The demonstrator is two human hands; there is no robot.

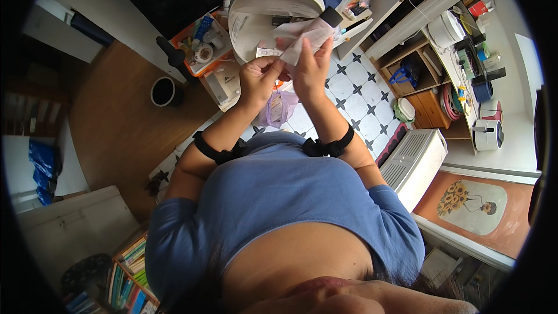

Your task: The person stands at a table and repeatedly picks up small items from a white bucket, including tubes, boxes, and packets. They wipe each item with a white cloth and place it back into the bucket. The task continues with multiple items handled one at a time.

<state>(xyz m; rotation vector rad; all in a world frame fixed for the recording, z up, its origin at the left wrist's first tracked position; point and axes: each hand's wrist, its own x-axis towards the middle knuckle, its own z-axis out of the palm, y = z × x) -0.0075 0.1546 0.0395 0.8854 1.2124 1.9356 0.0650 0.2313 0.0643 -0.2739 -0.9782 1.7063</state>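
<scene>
Raised in front of me, my right hand (313,68) is closed around a bottle with a black cap (331,16), tilted up to the right. A thin white tissue or cloth (297,49) is draped about the bottle and hides most of its body. My left hand (260,79) pinches the lower edge of that white sheet, its fingertips close to the right hand. Just beyond both hands stands a round-edged white container (247,1), open toward me, with small items inside.
An orange tray (200,71) with tape and tubes lies left of the white container. Below my hands hangs a purple plastic bag (277,109). A black-lined bin (164,92) stands on the wooden floor at left. Loaded shelves (427,64) line the right side.
</scene>
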